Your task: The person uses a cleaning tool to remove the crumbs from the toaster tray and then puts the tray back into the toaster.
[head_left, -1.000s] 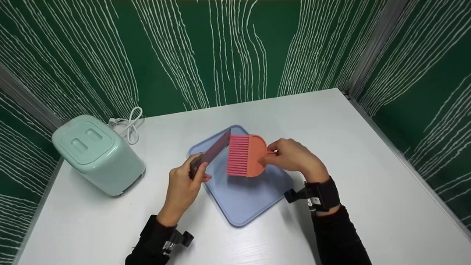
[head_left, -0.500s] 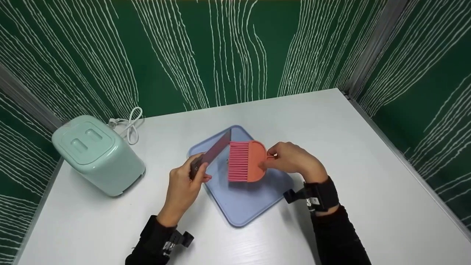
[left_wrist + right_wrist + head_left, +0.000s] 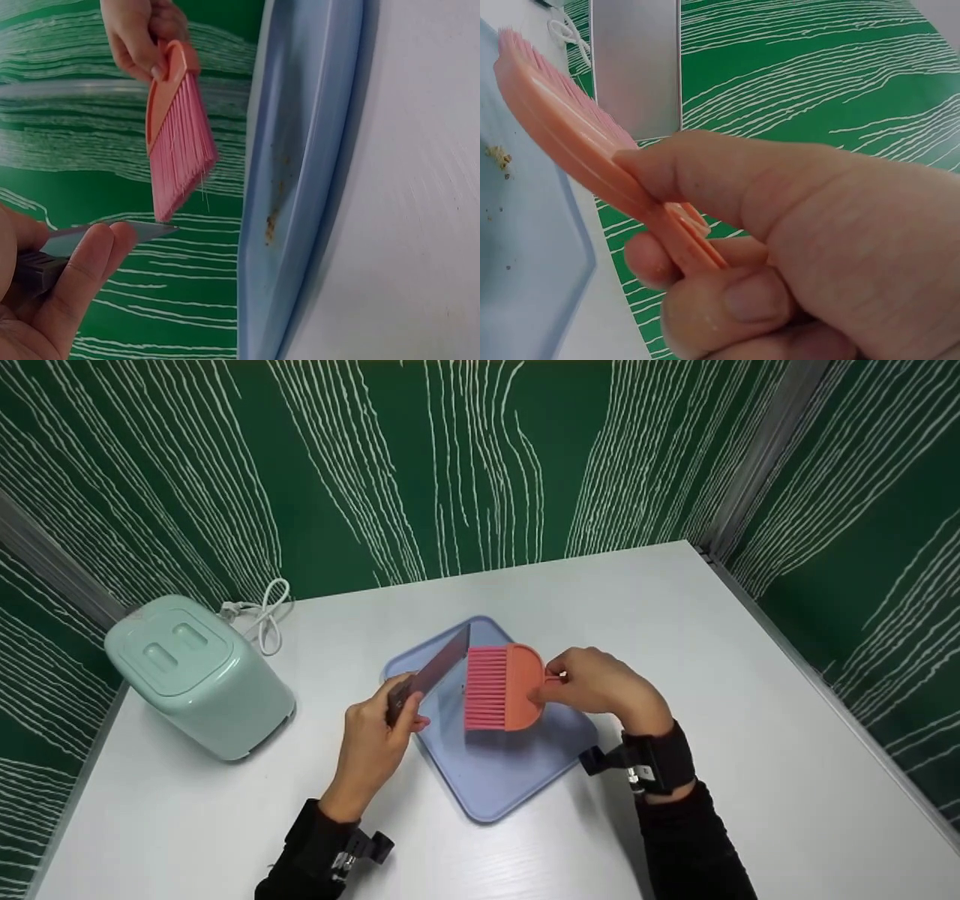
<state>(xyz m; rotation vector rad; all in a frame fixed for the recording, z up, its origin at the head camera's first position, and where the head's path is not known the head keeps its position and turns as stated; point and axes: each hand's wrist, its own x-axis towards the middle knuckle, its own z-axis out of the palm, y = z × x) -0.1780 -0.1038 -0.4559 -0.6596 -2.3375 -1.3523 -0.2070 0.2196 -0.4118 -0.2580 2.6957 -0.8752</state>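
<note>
My left hand (image 3: 375, 750) grips the dark handle of a flat metal scraper (image 3: 444, 661) with a rectangular blade, held slanting above the blue tray (image 3: 487, 802). My right hand (image 3: 600, 682) pinches the short handle of an orange hand brush (image 3: 525, 690) with pink bristles, its thumb pressed on the brush back. The bristles point left, close to the blade's far end. In the left wrist view, the bristle tips hang near the blade tip. Brown crumbs (image 3: 271, 227) lie on the tray, with a small clump (image 3: 499, 157) showing in the right wrist view; the brush mostly covers them from above.
A mint-green appliance (image 3: 199, 675) with a lidded top stands on the white table (image 3: 750, 735) at the left. Its white cord (image 3: 266, 619) lies coiled behind it. Green walls with white lines (image 3: 487, 472) border the table's back and sides.
The brush has come slightly nearer to me and lower over the tray, most of it in the first half second. My left hand and the scraper have stayed in place.
</note>
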